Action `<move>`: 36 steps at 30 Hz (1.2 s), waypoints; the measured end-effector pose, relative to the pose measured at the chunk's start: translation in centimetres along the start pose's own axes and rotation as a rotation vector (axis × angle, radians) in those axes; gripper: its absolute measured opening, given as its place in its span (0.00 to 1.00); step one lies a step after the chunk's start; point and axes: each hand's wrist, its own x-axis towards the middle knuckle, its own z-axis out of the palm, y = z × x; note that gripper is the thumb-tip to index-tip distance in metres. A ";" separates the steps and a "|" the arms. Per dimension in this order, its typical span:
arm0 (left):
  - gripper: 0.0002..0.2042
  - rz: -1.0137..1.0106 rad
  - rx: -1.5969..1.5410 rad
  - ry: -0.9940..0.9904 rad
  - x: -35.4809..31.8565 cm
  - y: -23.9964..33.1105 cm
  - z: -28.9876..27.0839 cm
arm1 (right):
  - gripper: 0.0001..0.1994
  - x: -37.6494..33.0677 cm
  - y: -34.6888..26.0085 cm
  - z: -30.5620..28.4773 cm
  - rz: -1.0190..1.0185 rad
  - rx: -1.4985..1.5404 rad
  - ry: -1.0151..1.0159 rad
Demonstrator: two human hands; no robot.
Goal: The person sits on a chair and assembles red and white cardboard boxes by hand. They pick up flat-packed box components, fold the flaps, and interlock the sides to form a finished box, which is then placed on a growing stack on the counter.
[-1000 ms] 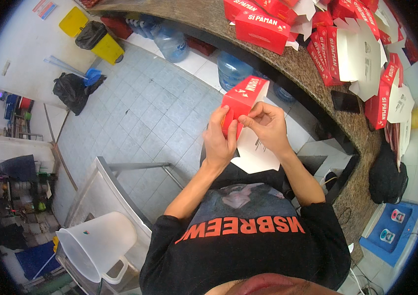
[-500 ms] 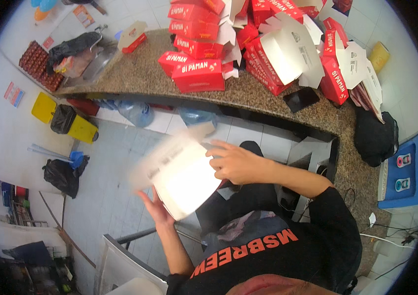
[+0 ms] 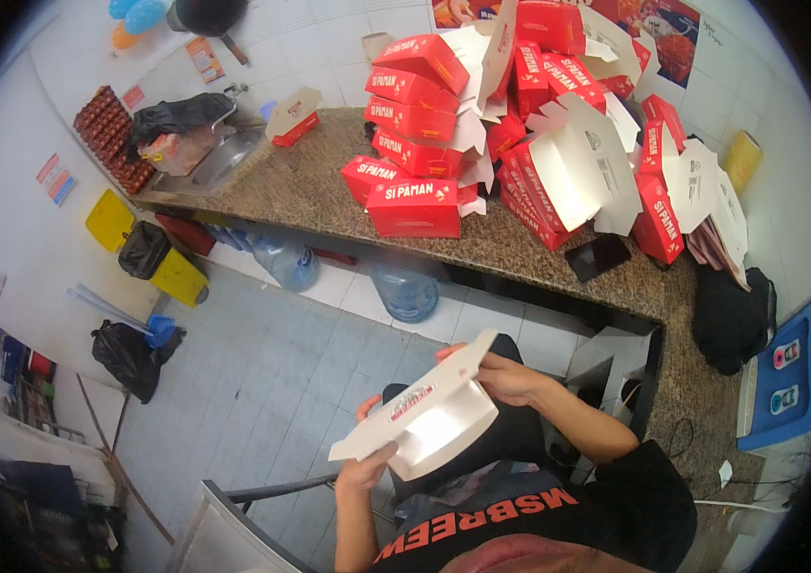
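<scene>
A folding cardboard food box [image 3: 448, 430], white inside, is held up over my lap with its wide lid flap raised. My left hand [image 3: 365, 466] grips the flap's left end, thumb on the near face and fingers behind. At the flap's right end, my right hand [image 3: 501, 374] is closed on the card, its fingers partly hidden. On the granite counter in front stands a stack of red food boxes [image 3: 413, 207]. Beside it several nested open boxes [image 3: 572, 177] show white insides, with more red boxes [image 3: 661, 215] to their right.
A black phone [image 3: 598, 256] lies near the edge of the counter [image 3: 281, 201]. Water jugs [image 3: 403, 291] stand beneath it. Farther left are a sink [image 3: 224, 164], a yellow bin [image 3: 176, 269] and a black bag [image 3: 126, 358]. A metal chair [image 3: 224, 535] is near my left arm.
The box has moved down and right, toward my lap, and tilted so its flap stands up. My right hand has shifted to the flap's end. The view has tipped up, showing more wall.
</scene>
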 end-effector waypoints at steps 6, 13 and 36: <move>0.53 0.061 -0.330 -0.063 0.6 -0.6 -2.4 | 0.22 3.3 -8.0 0.1 -0.214 -0.097 -0.100; 0.32 -0.185 0.424 0.064 1.8 -6.8 -5.4 | 0.20 14.1 -39.6 -6.6 -0.876 -0.382 0.547; 0.35 -0.383 1.417 0.010 -0.1 -19.9 -7.4 | 0.19 -30.0 -27.0 -38.6 -0.583 -1.275 2.065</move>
